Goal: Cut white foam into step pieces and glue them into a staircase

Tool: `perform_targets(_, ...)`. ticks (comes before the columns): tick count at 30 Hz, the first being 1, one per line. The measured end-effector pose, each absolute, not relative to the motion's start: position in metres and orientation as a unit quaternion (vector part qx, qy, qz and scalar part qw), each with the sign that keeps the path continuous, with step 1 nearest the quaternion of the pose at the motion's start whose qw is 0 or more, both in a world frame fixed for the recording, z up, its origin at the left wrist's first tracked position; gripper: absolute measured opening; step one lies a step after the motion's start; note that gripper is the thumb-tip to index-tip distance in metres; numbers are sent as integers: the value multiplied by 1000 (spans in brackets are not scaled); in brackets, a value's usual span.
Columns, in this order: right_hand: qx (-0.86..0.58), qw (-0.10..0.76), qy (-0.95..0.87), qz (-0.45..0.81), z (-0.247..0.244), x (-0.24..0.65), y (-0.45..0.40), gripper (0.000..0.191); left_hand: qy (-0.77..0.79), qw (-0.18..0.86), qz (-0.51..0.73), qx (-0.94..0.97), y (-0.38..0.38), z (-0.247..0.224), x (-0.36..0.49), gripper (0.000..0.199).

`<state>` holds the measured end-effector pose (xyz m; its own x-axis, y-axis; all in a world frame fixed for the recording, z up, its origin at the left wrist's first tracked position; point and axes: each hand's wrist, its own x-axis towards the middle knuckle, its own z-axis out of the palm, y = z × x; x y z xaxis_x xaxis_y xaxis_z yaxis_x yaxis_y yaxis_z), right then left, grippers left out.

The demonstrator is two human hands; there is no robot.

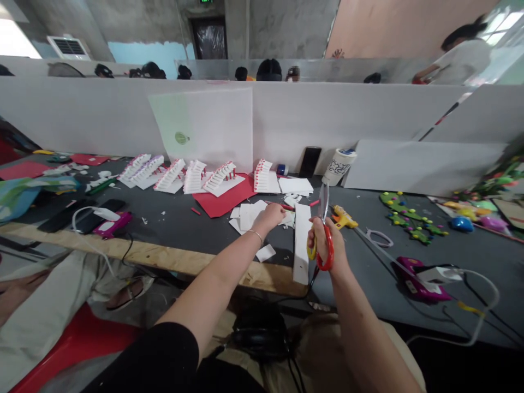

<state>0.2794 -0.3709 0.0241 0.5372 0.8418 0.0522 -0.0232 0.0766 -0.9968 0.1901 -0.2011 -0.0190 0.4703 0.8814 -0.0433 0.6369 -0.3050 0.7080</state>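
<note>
My right hand (336, 243) grips a pair of scissors (328, 251) with red and yellow handles, the blades pointing up and away from me. Over a heap of white paper scraps (248, 216) is my left hand (271, 216), its fingers curled together. What they pinch, if anything, is too small to make out; a thin red stick (287, 207) lies right by the fingertips. A long white strip (302, 240) runs toward the table's front edge between my hands. Behind them stands a small white stepped paper model (262, 176) with red tips, beside white card pieces (295, 186).
Several similar stepped models (170, 176) line the back left, one on a red sheet (223, 199). A yellow glue gun (344, 217) lies right of the scissors, near a purple power strip (420, 279). A paper cup (339, 166) and phone (310, 161) stand by the partition (307, 114).
</note>
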Motion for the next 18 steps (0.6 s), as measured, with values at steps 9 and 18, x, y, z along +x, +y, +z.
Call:
perform_targets(9,-588,663,-302,352,19,276,-361,47,454,385,219,774,-211,-26,176,19)
perform_targets(18,-595,661,-299,347,19,277,-358,44,430,375,161,805,-217,-12,203,5)
